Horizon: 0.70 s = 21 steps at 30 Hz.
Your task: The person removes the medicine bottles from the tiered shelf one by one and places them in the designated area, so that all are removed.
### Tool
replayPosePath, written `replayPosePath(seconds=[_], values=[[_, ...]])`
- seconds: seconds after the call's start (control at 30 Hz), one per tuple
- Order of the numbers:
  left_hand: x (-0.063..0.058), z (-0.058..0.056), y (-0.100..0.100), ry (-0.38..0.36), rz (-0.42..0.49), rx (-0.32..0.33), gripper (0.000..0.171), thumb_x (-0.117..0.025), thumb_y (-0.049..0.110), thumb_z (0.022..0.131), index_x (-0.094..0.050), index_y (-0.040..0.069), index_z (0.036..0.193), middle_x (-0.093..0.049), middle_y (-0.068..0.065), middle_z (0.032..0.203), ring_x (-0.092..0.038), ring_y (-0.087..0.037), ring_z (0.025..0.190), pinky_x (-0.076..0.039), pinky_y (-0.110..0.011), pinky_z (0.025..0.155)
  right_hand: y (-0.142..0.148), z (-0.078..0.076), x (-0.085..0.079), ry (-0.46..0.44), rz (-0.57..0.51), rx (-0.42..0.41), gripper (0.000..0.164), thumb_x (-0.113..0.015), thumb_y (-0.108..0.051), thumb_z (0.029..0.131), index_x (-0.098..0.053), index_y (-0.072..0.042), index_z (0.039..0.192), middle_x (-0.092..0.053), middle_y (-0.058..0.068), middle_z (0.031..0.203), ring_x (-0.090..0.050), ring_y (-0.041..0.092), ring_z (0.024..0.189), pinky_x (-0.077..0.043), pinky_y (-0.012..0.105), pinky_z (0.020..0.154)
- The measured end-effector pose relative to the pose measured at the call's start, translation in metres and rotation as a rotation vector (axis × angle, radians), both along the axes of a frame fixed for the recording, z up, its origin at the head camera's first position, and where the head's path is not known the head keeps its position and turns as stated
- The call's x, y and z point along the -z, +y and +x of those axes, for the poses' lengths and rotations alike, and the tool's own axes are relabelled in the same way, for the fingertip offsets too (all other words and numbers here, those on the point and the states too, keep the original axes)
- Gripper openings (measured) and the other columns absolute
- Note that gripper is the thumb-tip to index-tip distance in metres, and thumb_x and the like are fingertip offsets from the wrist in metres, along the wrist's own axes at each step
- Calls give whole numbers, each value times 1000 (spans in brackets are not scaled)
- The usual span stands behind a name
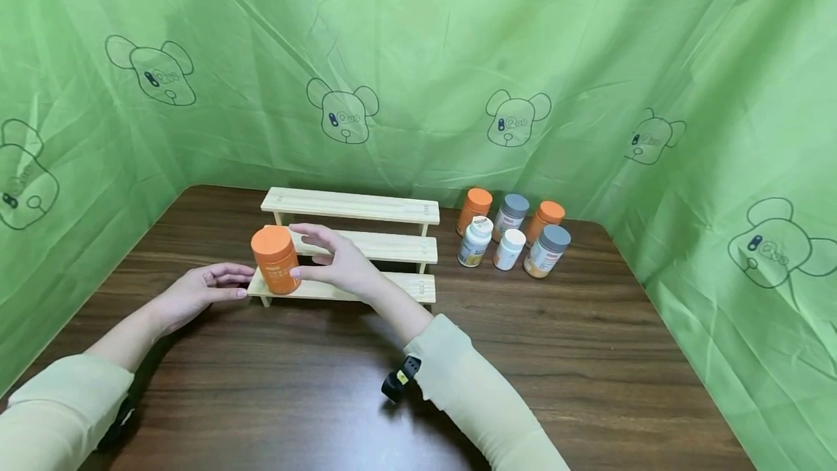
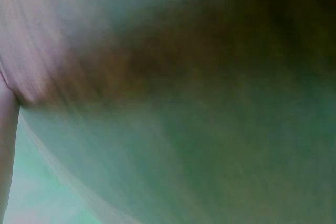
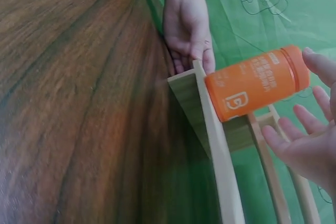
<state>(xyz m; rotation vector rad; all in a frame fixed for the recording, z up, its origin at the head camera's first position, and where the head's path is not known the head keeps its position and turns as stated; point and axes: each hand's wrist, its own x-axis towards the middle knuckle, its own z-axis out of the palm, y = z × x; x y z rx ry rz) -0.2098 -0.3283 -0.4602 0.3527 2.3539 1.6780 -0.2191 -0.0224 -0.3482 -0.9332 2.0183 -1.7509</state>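
An orange bottle (image 1: 275, 260) with an orange lid stands upright at the left end of the lowest step of a pale wooden three-step rack (image 1: 399, 286). Around its right side is my right hand (image 1: 343, 264), thumb in front and fingers spread behind. The right wrist view shows those fingers apart, with a gap to the bottle (image 3: 252, 85); the thumb tip is close by the lid. My left hand (image 1: 189, 298) holds the left end of the lowest step, its thumb (image 3: 199, 51) at the step's edge. The left wrist view is mostly blurred sleeve and table.
Several bottles stand in two rows to the right of the rack: orange ones (image 1: 474, 211) and a grey-lidded one (image 1: 511, 215) behind, two white ones (image 1: 507, 251) and another grey-lidded one (image 1: 548, 251) in front. Green cloth (image 1: 431, 35) hangs around the brown wooden table (image 1: 523, 355).
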Motion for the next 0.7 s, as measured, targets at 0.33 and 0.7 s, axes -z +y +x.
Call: replayPosePath(seconds=[0.33, 0.7], values=[[-2, 1, 0, 2, -15, 4, 44, -66, 13, 88, -52, -1, 127, -66, 14, 112, -59, 3, 102, -48, -16, 81, -19, -9, 17, 47, -31, 14, 62, -72, -3, 81, -47, -11, 137, -50, 6, 139, -46, 15, 127, -42, 39, 102], [-2, 0, 1, -5, -20, -2, 45, -66, 15, 89, -51, -1, 128, -65, 14, 113, -58, 4, 103, -47, -15, 82, -36, -22, 29, 47, -114, 68, 44, -73, -5, 81, -57, -9, 122, -60, 2, 126, -54, 3, 114, -47, 25, 93]])
